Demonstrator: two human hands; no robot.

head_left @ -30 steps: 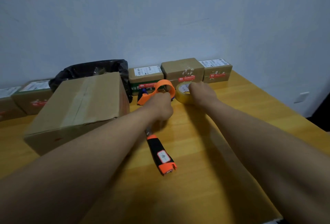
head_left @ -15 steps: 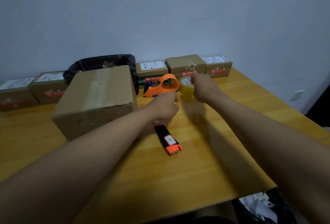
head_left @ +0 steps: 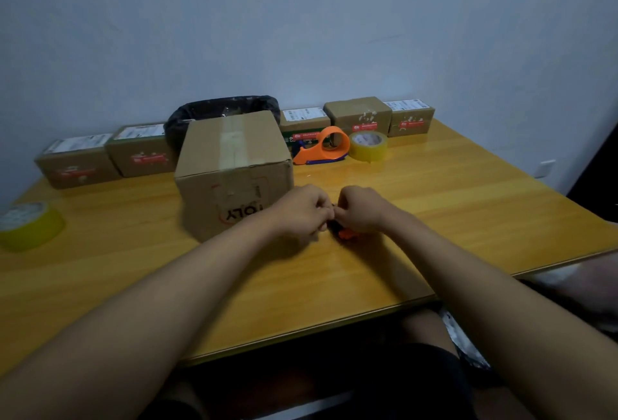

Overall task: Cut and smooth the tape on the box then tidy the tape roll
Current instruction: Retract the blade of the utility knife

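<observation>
Both hands have pulled back from the far side of the surface (head_left: 468, 192): the left hand (head_left: 302, 210) and right hand (head_left: 363, 209) now meet, fingers curled, over the orange-and-black cutter (head_left: 346, 234), though whether they actually pinch it is hidden. That leaves the tape roll (head_left: 368, 146) released beside the orange dispenser (head_left: 322, 147), so tidying looks done. The box (head_left: 234, 168) sits taped just left of the hands.
</observation>
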